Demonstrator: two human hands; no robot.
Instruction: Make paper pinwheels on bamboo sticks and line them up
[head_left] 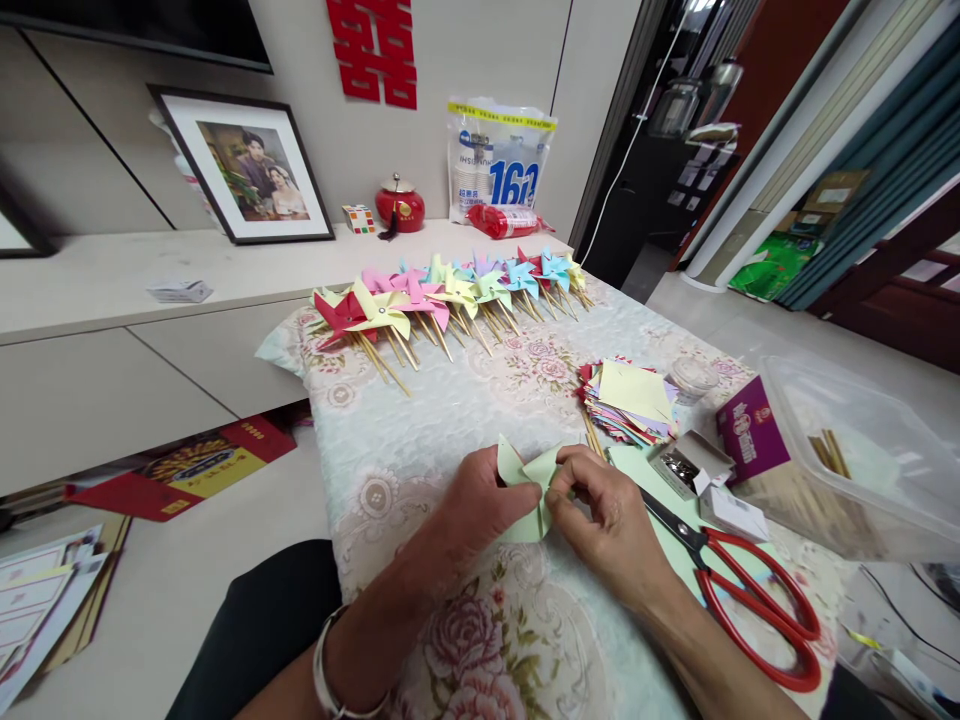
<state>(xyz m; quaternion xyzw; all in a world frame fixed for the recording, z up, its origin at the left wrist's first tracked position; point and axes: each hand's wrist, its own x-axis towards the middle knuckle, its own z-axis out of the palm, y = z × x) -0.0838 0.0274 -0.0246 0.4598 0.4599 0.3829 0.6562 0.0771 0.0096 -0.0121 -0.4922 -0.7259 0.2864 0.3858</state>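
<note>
Between my two hands is a pale green paper pinwheel (525,522), its corners partly folded inward. My left hand (484,498) grips its left side, the thumb pressed near the centre. My right hand (600,505) pinches the right side close to the middle, and whatever small thing may lie under those fingertips is hidden. Just right of my right hand lie red-handled scissors (750,590) on light green paper. Past them an opened small box (686,468) holds metal pins. A stack of coloured paper squares (634,393) sits beyond my hands, with wooden sticks (592,435) poking out beside it.
Several finished pinwheels (442,295) on sticks lie along the table's far edge. A clear plastic bin (862,450) with sticks stands at the right. A small white box (733,513) is near the scissors. Behind, a cabinet ledge (97,265) carries a framed photo (247,165) and a red jar (400,205).
</note>
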